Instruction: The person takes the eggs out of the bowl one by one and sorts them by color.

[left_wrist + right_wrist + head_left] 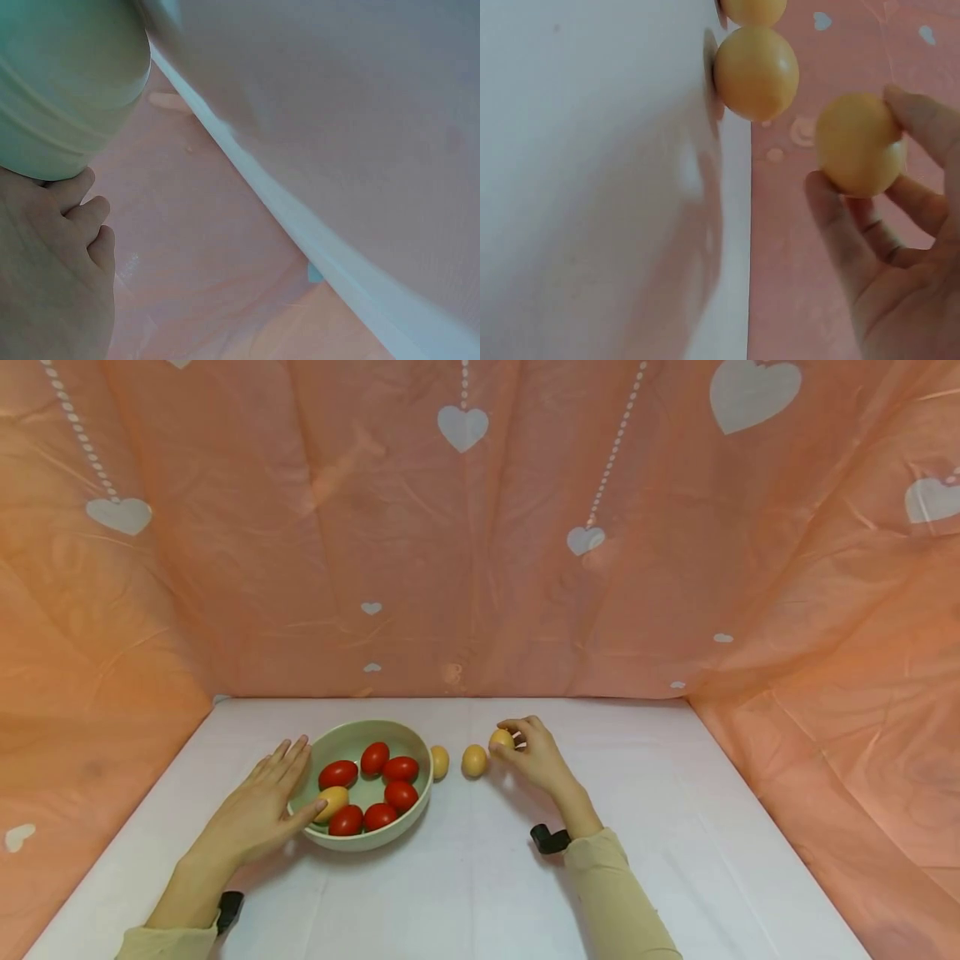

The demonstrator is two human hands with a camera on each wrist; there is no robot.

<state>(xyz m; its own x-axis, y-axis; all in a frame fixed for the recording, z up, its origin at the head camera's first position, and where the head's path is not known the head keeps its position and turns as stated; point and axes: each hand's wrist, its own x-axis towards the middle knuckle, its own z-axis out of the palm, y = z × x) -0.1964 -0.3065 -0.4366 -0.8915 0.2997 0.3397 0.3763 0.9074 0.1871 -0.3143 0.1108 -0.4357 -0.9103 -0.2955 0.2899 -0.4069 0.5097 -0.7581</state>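
A pale green bowl stands on the table, holding several oval red tomatoes and one yellow-tan egg. My left hand holds the bowl's left side, thumb over the rim at the egg inside, fingers along the outer wall. In the left wrist view, those fingers lie against the bowl's outside. To the bowl's right, my right hand pinches another egg between thumb and fingertips, raised off the table. A second egg rests just left of it, and a third egg sits by the bowl's rim.
White cloth covers the table. Orange-pink sheeting with white hearts hangs at the back and both sides, meeting the table's edges. A black camera mount sits at my right wrist.
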